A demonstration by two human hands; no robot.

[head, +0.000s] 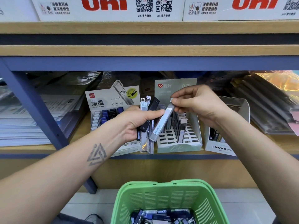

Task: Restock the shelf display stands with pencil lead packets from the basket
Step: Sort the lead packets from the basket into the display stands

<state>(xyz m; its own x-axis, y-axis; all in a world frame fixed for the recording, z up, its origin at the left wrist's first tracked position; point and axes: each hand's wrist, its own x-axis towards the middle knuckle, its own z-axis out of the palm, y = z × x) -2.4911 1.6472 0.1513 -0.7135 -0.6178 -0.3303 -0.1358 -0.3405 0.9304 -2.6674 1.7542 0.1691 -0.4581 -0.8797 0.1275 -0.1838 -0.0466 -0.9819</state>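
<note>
Your left hand (pixel 137 122) is curled around a fan of slim clear and black plastic lead packets (pixel 146 126), holding them upright in front of the shelf. Your right hand (pixel 196 105) pinches the top end of one pale grey packet (pixel 161 122) between thumb and fingertips; it leans out of the bunch at about one o'clock from your left hand, its lower end still against the others. Directly behind it sits the pale green slotted display stand (pixel 179 147), a few packets upright in its rear slots. At nine o'clock from that stand is the white Deli stand (pixel 111 101); at three o'clock, the white Mono box (pixel 217 147). At six o'clock, the green plastic basket (pixel 169 198) holds more packets.
</note>
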